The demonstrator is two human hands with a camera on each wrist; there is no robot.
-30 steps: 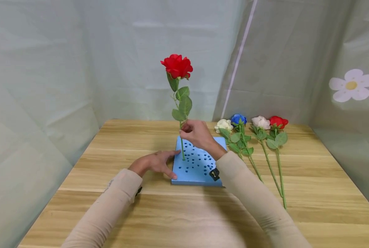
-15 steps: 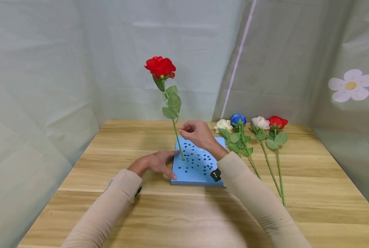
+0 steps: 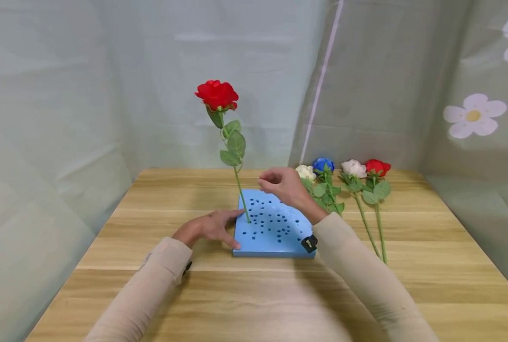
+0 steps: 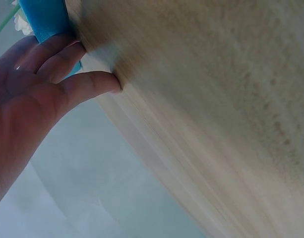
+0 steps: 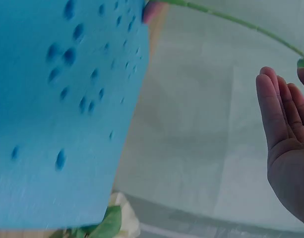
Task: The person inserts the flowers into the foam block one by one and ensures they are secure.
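A red artificial rose [image 3: 217,95] stands in a hole near the left side of a blue foam board [image 3: 262,247], its green stem leaning to the left. My left hand [image 3: 212,225] rests against the board's left edge, thumb and fingers spread apart. In the left wrist view, the fingers [image 4: 51,55] touch the board's side. To the right of the stem, my right hand [image 3: 285,185] hovers above the board's far part and holds nothing. Loosely bent fingers [image 5: 272,106] show in the right wrist view, apart from the stem [image 5: 226,17].
Right of the board lie several more roses: a white one [image 3: 306,172], a blue one [image 3: 324,165], a pale pink one [image 3: 353,168] and a red one [image 3: 377,167]. Their stems point toward the front of the wooden table [image 3: 254,304]. Pale curtains [image 3: 211,42] hang behind.
My right hand has let go of the rose stem and moved slightly right. The rose has tipped to the left, its stem still in the board. My left hand stays on the board's edge.
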